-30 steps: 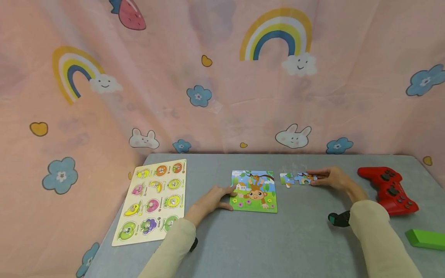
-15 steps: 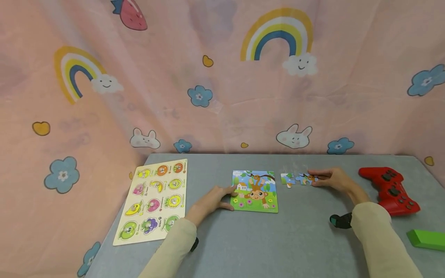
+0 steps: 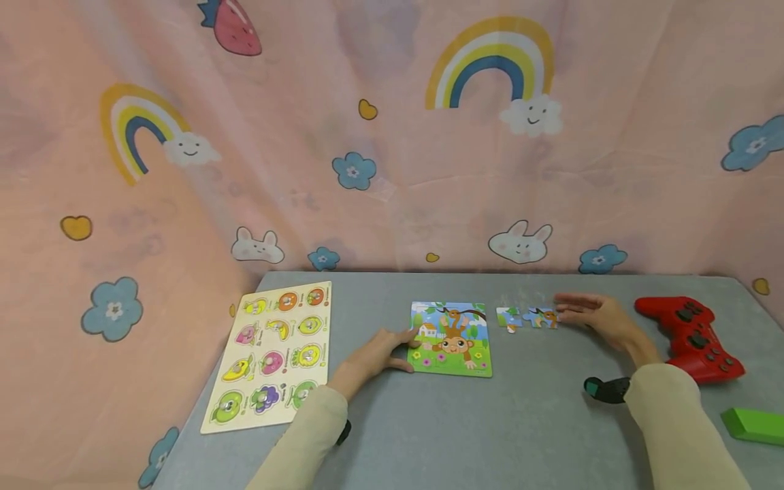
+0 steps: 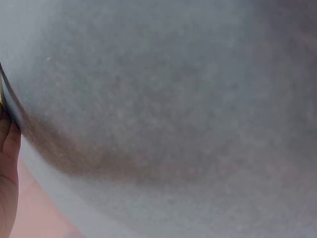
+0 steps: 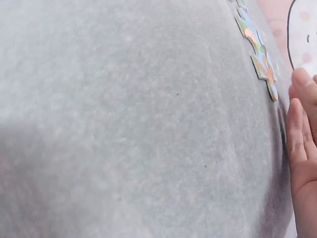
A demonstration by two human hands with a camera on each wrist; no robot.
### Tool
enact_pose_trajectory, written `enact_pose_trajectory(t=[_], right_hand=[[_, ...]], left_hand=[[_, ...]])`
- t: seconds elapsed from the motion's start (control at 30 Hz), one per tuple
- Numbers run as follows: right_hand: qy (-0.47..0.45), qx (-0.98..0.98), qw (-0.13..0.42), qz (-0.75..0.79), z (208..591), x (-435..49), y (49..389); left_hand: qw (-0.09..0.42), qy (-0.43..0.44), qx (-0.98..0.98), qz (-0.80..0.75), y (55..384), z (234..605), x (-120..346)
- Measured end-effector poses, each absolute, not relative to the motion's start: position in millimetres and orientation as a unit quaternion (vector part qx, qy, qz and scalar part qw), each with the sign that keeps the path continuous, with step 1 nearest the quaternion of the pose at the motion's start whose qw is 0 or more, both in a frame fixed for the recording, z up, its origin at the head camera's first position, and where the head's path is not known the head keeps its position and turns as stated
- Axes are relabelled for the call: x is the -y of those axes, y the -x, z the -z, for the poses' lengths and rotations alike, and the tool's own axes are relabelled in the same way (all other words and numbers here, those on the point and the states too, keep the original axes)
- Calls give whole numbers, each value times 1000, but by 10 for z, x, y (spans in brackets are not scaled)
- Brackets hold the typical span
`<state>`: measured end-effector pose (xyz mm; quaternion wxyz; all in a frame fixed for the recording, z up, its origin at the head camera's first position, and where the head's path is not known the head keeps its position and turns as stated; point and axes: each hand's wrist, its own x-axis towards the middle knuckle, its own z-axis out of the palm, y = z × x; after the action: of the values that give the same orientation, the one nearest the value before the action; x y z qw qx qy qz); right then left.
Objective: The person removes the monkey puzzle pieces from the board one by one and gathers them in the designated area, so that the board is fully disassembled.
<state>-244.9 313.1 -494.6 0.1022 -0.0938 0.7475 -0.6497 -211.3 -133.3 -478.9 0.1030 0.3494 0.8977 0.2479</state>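
A square picture board with a monkey (image 3: 453, 340) lies flat in the middle of the table in the head view. My left hand (image 3: 372, 357) rests at its left edge, fingertips over the border and thumb near the lower left corner. To the right lie two small jigsaw pieces, a left one (image 3: 509, 316) and a right one (image 3: 542, 318), side by side with their tabs nearly meeting. My right hand (image 3: 603, 320) stands just right of them, fingers extended and holding nothing. In the right wrist view the pieces (image 5: 265, 67) sit beyond the fingertips, apart from them.
A fruit knob-puzzle board (image 3: 267, 354) lies at the left, partly behind the left sleeve. To the right are a red game controller (image 3: 692, 337) and a green block (image 3: 755, 425). A pink patterned curtain (image 3: 392, 218) hangs behind the grey table (image 3: 490, 435).
My right hand has let go of the right jigsaw piece and drawn away to the right, its fingers straightening. My left hand and the picture board have stayed in place.
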Motion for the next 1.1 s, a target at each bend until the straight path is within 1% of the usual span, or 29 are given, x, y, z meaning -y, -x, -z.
enact_pose_trajectory(t=[0.23,0.33,0.43,0.6,0.7,0.87,1.1], right_hand=[[82,-750,47,655,4895,-3028,2416],[79,-741,33,666,4880,-2953,2403],[82,-721,31,687,4870,-2879,2387],[94,-748,29,657,4821,-2755,2343],[98,-764,37,637,4786,-2677,2310],[105,-779,58,615,4786,-2535,2277],[97,-775,54,622,4790,-2302,2274]], left_hand=[[101,-348,-897,-253,2104,4787,1348],[103,-347,-897,-254,2100,4783,1351],[101,-351,-895,-254,2098,4781,1347],[109,-342,-897,-257,2089,4783,1343],[113,-335,-900,-257,2086,4782,1340],[106,-343,-898,-256,2086,4792,1338],[108,-344,-894,-265,2085,4778,1338]])
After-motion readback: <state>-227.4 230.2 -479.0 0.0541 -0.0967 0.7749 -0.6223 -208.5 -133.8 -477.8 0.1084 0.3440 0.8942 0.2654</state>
